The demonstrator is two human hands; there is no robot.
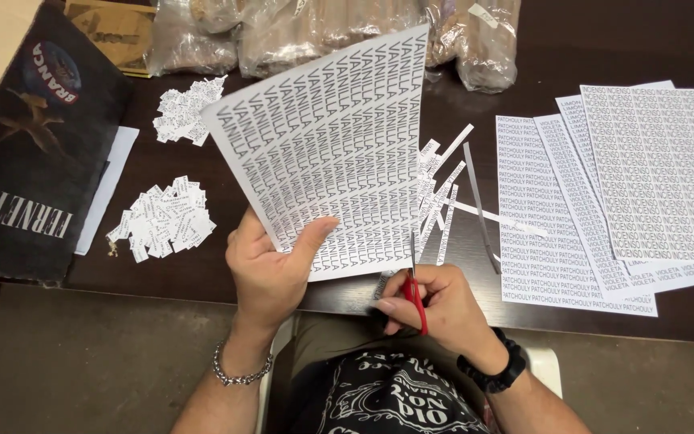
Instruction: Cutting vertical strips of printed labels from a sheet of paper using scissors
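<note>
My left hand (271, 269) pinches the lower edge of a white sheet (331, 145) printed with rows of repeated black words, holding it tilted above the dark table. My right hand (435, 309) grips red-handled scissors (416, 299) whose blades point up into the sheet's bottom right edge. Thin cut paper strips (442, 193) lie on the table just right of the sheet.
Two heaps of small cut labels (164, 217) (186, 111) lie at the left. Overlapping printed sheets (604, 201) are spread at the right. Clear plastic bags (323, 28) line the far edge. A dark printed bag (26, 153) lies far left. The table's near edge (162, 289) runs below.
</note>
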